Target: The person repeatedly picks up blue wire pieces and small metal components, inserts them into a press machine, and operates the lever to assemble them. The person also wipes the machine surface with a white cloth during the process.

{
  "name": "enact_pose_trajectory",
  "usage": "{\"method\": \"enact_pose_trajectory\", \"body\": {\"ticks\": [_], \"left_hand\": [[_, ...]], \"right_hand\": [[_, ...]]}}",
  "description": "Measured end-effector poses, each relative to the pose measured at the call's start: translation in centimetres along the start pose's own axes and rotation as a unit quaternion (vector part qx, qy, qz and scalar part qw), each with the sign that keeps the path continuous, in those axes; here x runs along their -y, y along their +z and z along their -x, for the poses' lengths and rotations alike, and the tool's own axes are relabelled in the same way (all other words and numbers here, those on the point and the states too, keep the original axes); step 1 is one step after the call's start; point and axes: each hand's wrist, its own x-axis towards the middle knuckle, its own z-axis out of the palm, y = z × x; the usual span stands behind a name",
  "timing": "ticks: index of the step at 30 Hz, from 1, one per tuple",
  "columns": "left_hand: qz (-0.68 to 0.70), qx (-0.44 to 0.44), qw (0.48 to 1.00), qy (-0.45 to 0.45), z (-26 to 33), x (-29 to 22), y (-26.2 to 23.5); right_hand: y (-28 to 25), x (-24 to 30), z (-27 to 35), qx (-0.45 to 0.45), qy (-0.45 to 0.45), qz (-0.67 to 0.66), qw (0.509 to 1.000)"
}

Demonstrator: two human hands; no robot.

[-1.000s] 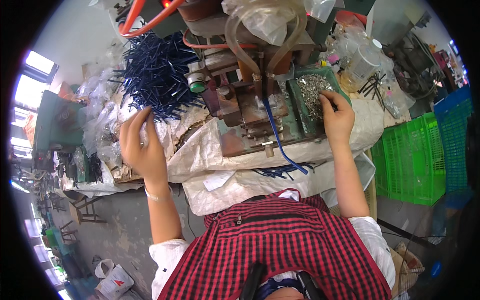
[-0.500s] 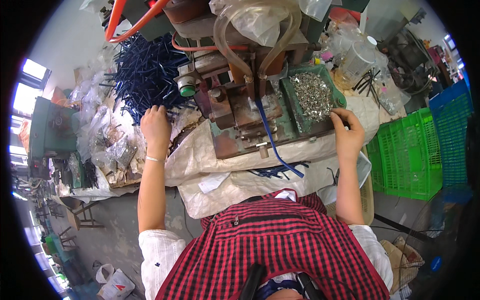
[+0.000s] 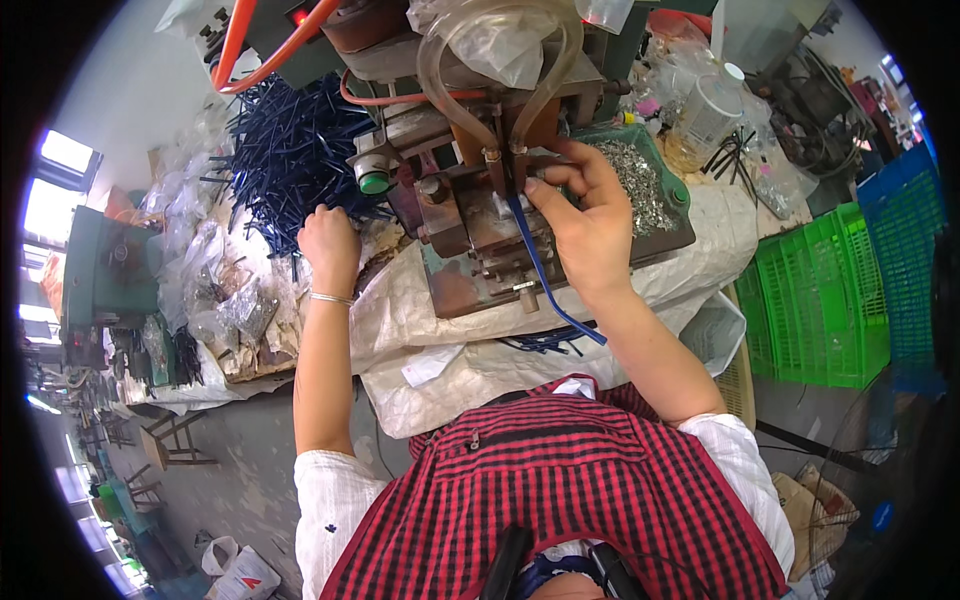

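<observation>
My right hand (image 3: 592, 230) is at the press (image 3: 470, 215), thumb and fingers bent together beside the upper end of a blue strip (image 3: 540, 268). Whatever its fingertips pinch is too small or hidden to make out. The strip runs from under the press's working head down over the front edge, its lower end hanging loose. My left hand (image 3: 330, 243) is closed at the near edge of a heap of dark blue strips (image 3: 290, 150); its fingertips are hidden. Right of the press, a green tray (image 3: 680, 218) holds many small shiny metal pieces (image 3: 640, 180).
Several dark blue strips (image 3: 545, 342) lie on the pale sheet (image 3: 400, 375) before me. Plastic bags (image 3: 205, 290) crowd the left side. A clear plastic jar (image 3: 705, 110) stands at the back right, and green crates (image 3: 815, 300) are at the right. Clear tubes (image 3: 430, 70) curve above the press.
My right hand has moved left from the tray of metal pieces to the press, beside the strip's upper end. My left hand has shifted slightly right and down along the heap.
</observation>
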Motion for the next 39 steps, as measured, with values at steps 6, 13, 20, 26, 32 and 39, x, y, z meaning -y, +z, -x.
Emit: {"method": "enact_pose_trajectory", "body": {"ticks": [6,13,20,26,32,39], "left_hand": [[0.102,-0.123,0.986,0.053,-2.8,-1.3,3.0],[0.141,0.024,0.99,-0.01,3.1,2.2,-0.3],[0.593,-0.317,0.733,0.107,9.6,-5.2,-12.8],[0.447,-0.376,0.735,0.344,8.4,-13.3,-15.8],[0.42,-0.401,0.735,0.351,7.7,-13.1,-16.2],[0.398,-0.404,0.749,0.343,6.7,-13.6,-14.9]], "right_hand": [[1.7,2.3,0.5,0.026,0.055,-0.084,0.995],[-5.1,3.7,2.4,0.078,-0.099,0.234,0.964],[-14.3,-3.3,1.9,-0.076,-0.184,0.629,0.751],[-10.8,-4.2,-1.3,-0.092,-0.211,0.574,0.786],[-11.9,-2.5,-3.7,-0.082,-0.113,0.473,0.87],[-13.5,-4.9,-4.4,-0.13,-0.104,0.406,0.899]]}}
